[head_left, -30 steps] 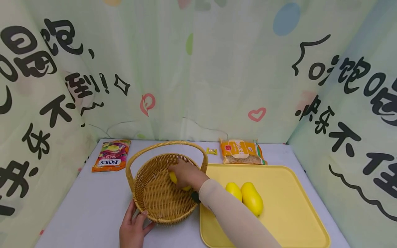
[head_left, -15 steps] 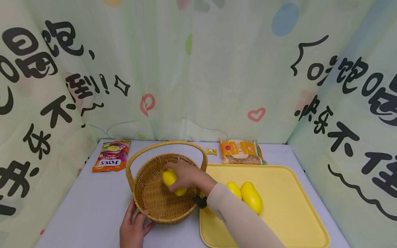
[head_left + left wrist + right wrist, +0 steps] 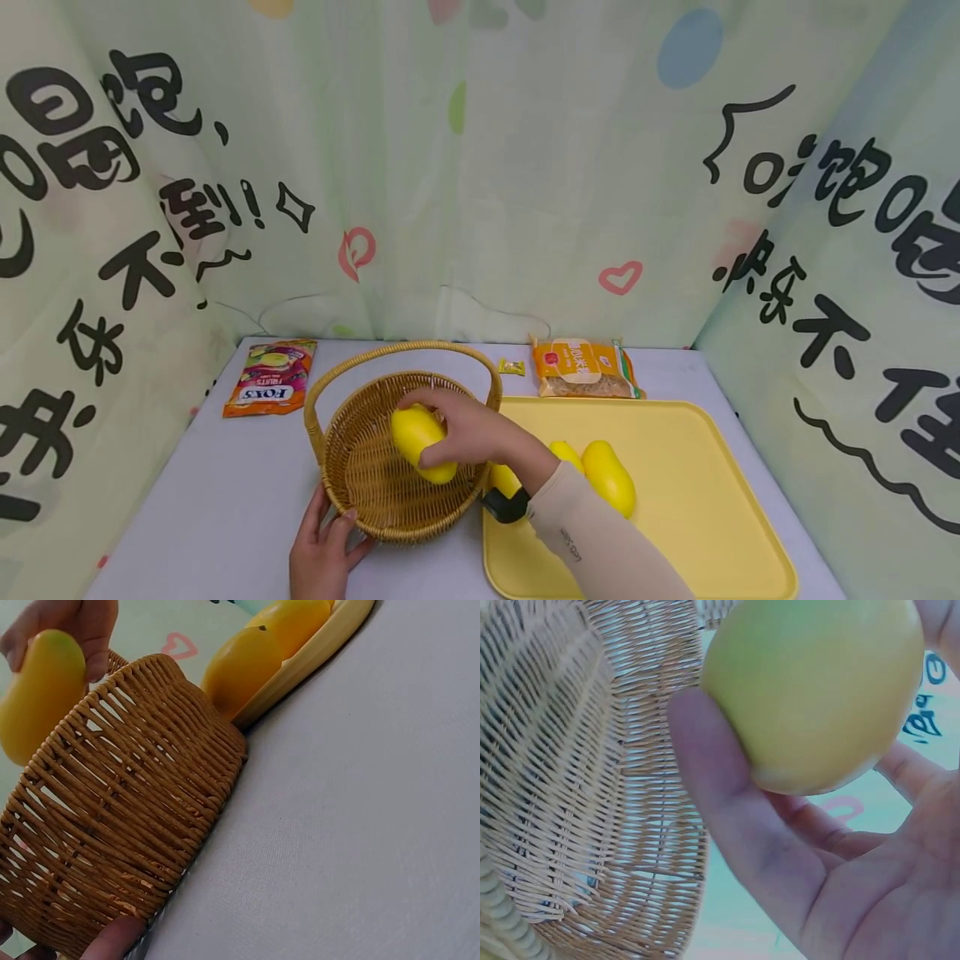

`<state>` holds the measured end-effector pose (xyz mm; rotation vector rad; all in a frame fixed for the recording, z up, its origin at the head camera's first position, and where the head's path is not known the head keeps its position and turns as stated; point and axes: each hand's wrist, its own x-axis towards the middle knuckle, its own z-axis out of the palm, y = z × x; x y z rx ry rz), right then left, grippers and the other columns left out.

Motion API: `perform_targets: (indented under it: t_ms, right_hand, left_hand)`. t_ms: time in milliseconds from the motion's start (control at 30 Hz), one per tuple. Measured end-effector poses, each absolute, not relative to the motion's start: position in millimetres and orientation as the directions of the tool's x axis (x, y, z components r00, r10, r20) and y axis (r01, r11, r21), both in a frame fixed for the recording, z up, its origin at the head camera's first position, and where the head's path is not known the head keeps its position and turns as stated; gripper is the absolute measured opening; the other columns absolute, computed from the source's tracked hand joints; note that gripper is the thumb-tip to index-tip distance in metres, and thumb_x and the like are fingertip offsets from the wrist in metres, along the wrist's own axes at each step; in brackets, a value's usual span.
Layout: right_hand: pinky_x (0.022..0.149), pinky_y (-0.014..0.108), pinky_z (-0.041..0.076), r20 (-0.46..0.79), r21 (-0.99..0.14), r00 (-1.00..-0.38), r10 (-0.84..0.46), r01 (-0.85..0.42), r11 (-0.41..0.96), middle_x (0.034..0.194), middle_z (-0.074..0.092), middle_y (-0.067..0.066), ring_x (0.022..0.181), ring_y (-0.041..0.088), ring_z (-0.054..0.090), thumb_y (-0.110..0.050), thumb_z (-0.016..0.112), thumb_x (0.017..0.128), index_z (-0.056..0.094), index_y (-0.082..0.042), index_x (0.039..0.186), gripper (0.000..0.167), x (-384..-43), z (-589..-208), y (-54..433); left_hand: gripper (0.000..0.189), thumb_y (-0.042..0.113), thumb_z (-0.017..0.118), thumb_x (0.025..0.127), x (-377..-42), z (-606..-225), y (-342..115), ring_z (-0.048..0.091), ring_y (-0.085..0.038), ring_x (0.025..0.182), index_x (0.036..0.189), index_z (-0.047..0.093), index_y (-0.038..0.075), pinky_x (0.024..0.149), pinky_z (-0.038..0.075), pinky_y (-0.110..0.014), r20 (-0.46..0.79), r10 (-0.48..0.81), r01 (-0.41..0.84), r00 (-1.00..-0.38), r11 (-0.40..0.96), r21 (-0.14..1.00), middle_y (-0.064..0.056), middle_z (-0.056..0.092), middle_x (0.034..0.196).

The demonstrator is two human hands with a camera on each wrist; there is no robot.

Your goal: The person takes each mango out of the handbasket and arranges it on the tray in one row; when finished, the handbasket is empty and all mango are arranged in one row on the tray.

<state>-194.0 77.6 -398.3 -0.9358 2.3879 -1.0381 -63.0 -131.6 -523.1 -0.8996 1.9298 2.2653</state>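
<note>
A yellow mango (image 3: 417, 442) is pinched between the thumb and fingers of my right hand (image 3: 471, 427), over the inside of the wicker basket (image 3: 390, 496). In the left wrist view the mango (image 3: 41, 701) shows a greenish end and stands above the basket's rim. My left hand (image 3: 322, 546) touches the basket's near left side from outside, its fingers spread and fairly straight. On the yellow tray (image 3: 697, 500), to the right of the basket, lie more mangoes (image 3: 609, 479), some partly hidden by my right wrist and sleeve.
A tall handle (image 3: 405, 344) arches over the basket. Near the back edge lie a candy bag (image 3: 272, 375), a small yellow wrapped sweet (image 3: 512, 366) and an orange-and-clear food packet (image 3: 585, 368). Printed curtains (image 3: 517, 208) enclose the table (image 3: 217, 492).
My right hand has risen inside the basket and drawn slightly right, with the mango now lifted in its fingers. My left hand has stayed at the basket's side.
</note>
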Motion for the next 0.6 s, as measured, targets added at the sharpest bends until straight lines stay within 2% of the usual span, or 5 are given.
perform_targets:
  t_ms: [233, 300, 467, 600]
  right_hand:
    - [0.085, 0.033, 0.058, -0.081, -0.872, -0.731, -0.677, -0.276, 0.403, 0.139, 0.058, 0.001, 0.106, 0.022, 0.061, -0.018, 0.076, 0.079, 0.055, -0.031, 0.146, 0.072, -182.6, -395.8, 102.6]
    - [0.086, 0.034, 0.058, -0.072, -0.904, -0.741, -0.668, -0.234, 0.358, 0.145, 0.056, 0.003, 0.107, 0.024, 0.062, -0.015, 0.076, 0.08, 0.053, -0.029, 0.149, 0.074, -178.9, -394.7, 110.4]
    - [0.085, 0.038, 0.061, -0.03, -0.957, -0.766, -0.643, -0.164, 0.24, 0.146, 0.052, 0.014, 0.112, 0.031, 0.064, -0.01, 0.073, 0.08, 0.049, -0.021, 0.151, 0.076, -170.1, -391.8, 131.7]
    - [0.086, 0.041, 0.062, -0.013, -0.971, -0.79, -0.612, -0.137, 0.198, 0.149, 0.049, 0.015, 0.121, 0.035, 0.061, -0.007, 0.072, 0.08, 0.048, -0.019, 0.152, 0.077, -164.2, -388.3, 148.7]
  left_hand:
    - [0.078, 0.018, 0.052, 0.107, -62.6, -523.2, -132.1, 0.041, -0.048, 0.151, 0.172, 0.01, 0.027, 0.09, 0.066, -0.052, -0.435, -0.335, -0.372, -0.836, -0.236, 0.898, -0.017, 0.01, 0.178]
    - [0.078, 0.017, 0.052, 0.107, -62.4, -523.0, -132.0, 0.04, -0.048, 0.151, 0.172, 0.01, 0.027, 0.09, 0.065, -0.052, -0.432, -0.333, -0.367, -0.838, -0.241, 0.898, -0.017, 0.01, 0.178]
    - [0.079, 0.017, 0.052, 0.107, -62.0, -521.7, -131.0, 0.04, -0.048, 0.152, 0.172, 0.01, 0.026, 0.09, 0.065, -0.053, -0.429, -0.338, -0.362, -0.838, -0.243, 0.9, -0.017, 0.01, 0.178]
    - [0.079, 0.017, 0.052, 0.107, -61.8, -521.6, -130.9, 0.039, -0.049, 0.151, 0.172, 0.009, 0.025, 0.09, 0.065, -0.053, -0.434, -0.338, -0.369, -0.835, -0.24, 0.898, -0.018, 0.01, 0.178]
